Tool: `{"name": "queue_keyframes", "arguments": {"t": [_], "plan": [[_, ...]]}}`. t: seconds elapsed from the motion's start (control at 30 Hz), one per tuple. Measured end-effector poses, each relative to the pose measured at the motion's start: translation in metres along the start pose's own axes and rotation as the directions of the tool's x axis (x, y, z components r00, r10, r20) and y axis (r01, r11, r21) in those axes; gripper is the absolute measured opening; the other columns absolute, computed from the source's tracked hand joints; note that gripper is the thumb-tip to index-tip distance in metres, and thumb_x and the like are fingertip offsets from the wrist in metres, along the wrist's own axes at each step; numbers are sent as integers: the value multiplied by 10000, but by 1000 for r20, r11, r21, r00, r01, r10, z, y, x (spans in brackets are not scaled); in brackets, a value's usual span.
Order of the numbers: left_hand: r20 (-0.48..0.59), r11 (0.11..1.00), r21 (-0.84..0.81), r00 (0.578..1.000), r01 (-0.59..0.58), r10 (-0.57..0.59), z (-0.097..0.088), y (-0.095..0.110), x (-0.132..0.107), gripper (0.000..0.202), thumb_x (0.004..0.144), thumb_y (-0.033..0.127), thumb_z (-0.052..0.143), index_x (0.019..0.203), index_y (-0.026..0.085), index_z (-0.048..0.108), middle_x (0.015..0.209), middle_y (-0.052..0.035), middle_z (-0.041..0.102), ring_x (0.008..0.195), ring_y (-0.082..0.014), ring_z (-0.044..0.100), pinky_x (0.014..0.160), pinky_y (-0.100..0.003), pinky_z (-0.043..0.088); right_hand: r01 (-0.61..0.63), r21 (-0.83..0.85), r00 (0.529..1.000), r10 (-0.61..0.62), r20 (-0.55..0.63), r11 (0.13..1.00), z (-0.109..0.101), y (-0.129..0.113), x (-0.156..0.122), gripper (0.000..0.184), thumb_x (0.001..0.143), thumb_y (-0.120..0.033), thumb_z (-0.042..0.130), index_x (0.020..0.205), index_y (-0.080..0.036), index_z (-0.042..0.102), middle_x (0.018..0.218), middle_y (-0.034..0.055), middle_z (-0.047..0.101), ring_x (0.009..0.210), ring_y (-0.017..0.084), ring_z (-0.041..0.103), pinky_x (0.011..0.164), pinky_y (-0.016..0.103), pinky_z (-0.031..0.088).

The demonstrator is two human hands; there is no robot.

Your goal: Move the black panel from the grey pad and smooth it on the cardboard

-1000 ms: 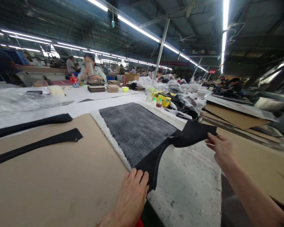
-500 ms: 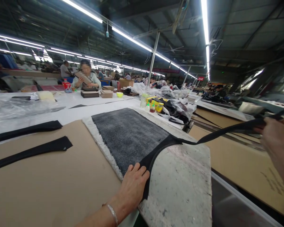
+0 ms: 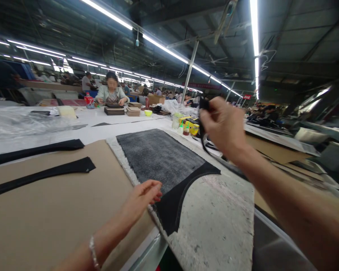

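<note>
My right hand [image 3: 224,126] is raised above the far right of the worn board [image 3: 220,218], pinching a long black strip [image 3: 202,133]. The strip hangs down in a loop and runs behind my forearm. Just off the board's left edge hovers my left hand [image 3: 145,194], its fingers curled together with nothing visible in them. Below and right of it lies a black fabric piece [image 3: 172,210] with a curved inner edge. It borders a dark grey, rough-looking sheet [image 3: 158,158] on the board.
Two black strap-like pieces [image 3: 53,171] lie on brown board [image 3: 101,210] at left. Beyond are clear plastic sheeting [image 3: 39,126], small bottles [image 3: 185,130] and a yellow bowl [image 3: 148,113]. A co-worker [image 3: 111,94] sits across the white table behind stacked brown pieces [image 3: 114,111].
My right hand has swung from the far right toward the middle, carrying the black strip, whose end has come away from the curved piece. My left hand has lifted off that piece and moved left.
</note>
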State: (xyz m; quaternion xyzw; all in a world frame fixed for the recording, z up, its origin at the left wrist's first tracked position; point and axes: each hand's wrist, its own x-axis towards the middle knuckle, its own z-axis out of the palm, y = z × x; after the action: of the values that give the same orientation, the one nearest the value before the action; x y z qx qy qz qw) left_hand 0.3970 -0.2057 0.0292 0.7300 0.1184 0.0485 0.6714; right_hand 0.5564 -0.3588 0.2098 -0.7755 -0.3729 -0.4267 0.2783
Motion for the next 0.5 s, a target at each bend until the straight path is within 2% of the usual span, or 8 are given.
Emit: {"name": "queue_keyframes", "arguments": {"t": [0.03,0.1,0.2,0.23,0.3,0.4,0.43,0.5], "plan": [[-50,984,-171,997,53,-62,-17,8,-11,463,859,549,518,1095,160,601,968,-93,679,914,-227,638,862,-374,478,96,10,990,-96,98,995,16,-36,-15,95,890,-157,535,862,-100,606,758,-10,585,628,86,552,582,212,406],[-112,900,-419,978,116,-178,-54,17,-40,544,818,635,534,1076,159,590,951,-100,694,920,-250,652,877,-402,491,262,87,922,-276,272,961,47,-108,-50,75,908,-145,498,925,-118,566,847,35,589,666,150,583,544,234,444],[-263,838,-543,938,52,-228,-107,13,-100,497,860,639,424,1097,240,601,1015,-53,699,1023,-282,627,863,-449,506,403,388,759,-540,364,829,80,-210,-112,110,950,-169,412,947,-129,515,859,59,564,642,204,580,438,280,449],[-331,835,-549,908,37,-257,-123,6,-123,459,873,605,404,1113,268,603,1029,-34,698,1068,-294,607,851,-461,509,402,464,732,-582,355,789,88,-240,-132,123,953,-158,389,959,-123,507,847,61,556,641,210,572,425,290,449],[-486,832,-551,784,68,-386,-151,-12,-172,398,862,522,417,1105,281,620,984,-25,706,1117,-321,578,812,-479,512,383,597,691,-647,322,706,97,-293,-167,170,922,-123,406,1054,-68,499,850,77,556,651,216,562,419,299,450],[-676,823,-546,499,157,-543,-183,-41,-244,382,833,449,412,1055,244,645,924,-45,715,1134,-348,558,786,-492,504,335,741,643,-716,271,582,104,-355,-206,167,915,-135,429,1043,-65,508,877,90,565,677,221,559,481,322,475],[-709,826,-533,434,184,-555,-191,-49,-265,381,827,442,404,1037,234,646,928,-46,716,1129,-346,561,793,-492,501,321,780,621,-741,255,537,104,-371,-216,145,928,-152,427,1022,-82,512,885,86,567,689,219,559,509,327,481],[-731,832,-500,398,240,-555,-201,-61,-300,355,812,437,417,980,219,641,951,-42,717,1111,-333,576,823,-490,496,300,845,572,-792,213,443,104,-397,-232,122,950,-172,420,993,-106,514,895,74,573,717,213,556,558,331,480]]}}
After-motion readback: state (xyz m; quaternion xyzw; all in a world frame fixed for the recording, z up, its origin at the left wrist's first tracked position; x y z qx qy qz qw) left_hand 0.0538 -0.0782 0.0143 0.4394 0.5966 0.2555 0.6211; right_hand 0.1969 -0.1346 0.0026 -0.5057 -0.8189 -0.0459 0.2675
